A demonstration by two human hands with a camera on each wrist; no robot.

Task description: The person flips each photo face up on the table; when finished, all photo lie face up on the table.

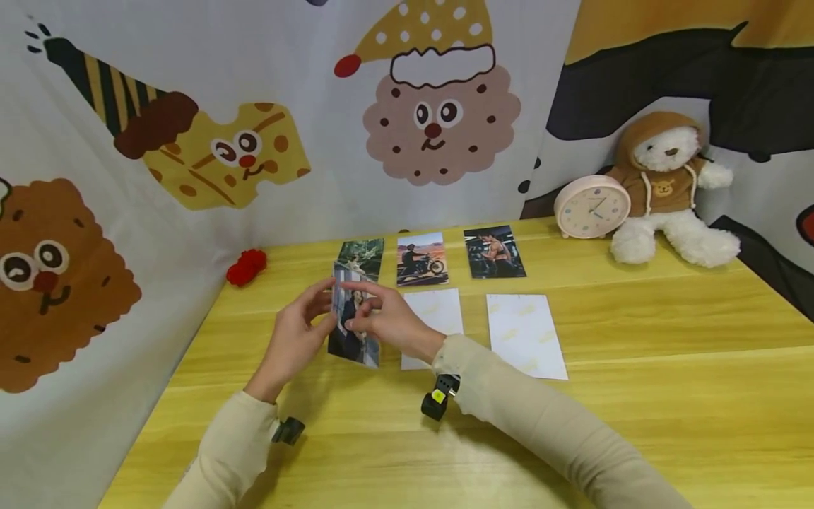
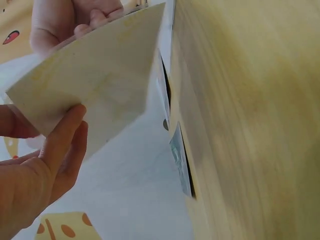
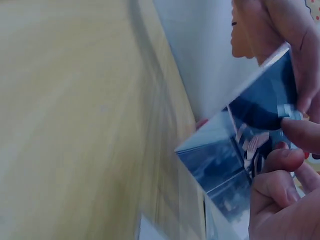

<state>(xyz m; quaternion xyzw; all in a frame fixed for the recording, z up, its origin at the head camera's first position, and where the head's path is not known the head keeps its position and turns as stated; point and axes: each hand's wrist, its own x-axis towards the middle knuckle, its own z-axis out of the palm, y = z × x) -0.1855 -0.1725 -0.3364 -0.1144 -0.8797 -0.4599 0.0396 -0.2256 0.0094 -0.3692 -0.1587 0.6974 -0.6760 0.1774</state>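
Note:
My left hand (image 1: pixel 299 329) pinches a photo card (image 1: pixel 359 346) by its left edge, with the thumb in front and fingers pressed on the white back (image 2: pixel 110 85). The tilted card, raised off the table, pictures a figure in dark clothes. My right hand (image 1: pixel 388 314) is across its front, the index finger stretched toward the upper left and other fingers bent. In the right wrist view these fingers (image 3: pixel 282 160) overlap the picture; I cannot tell whether they grip it. Behind the held card lies a green photo (image 1: pixel 362 256), partly covered in the head view.
Beside the green photo are a motorcycle photo (image 1: pixel 422 258) and a gym photo (image 1: pixel 494 252). Two white-backed cards (image 1: pixel 439 311) (image 1: pixel 526 336) lie nearer. A red object (image 1: pixel 246 267) sits at left; a clock (image 1: pixel 593 206) and teddy bear (image 1: pixel 668 187) stand at back right.

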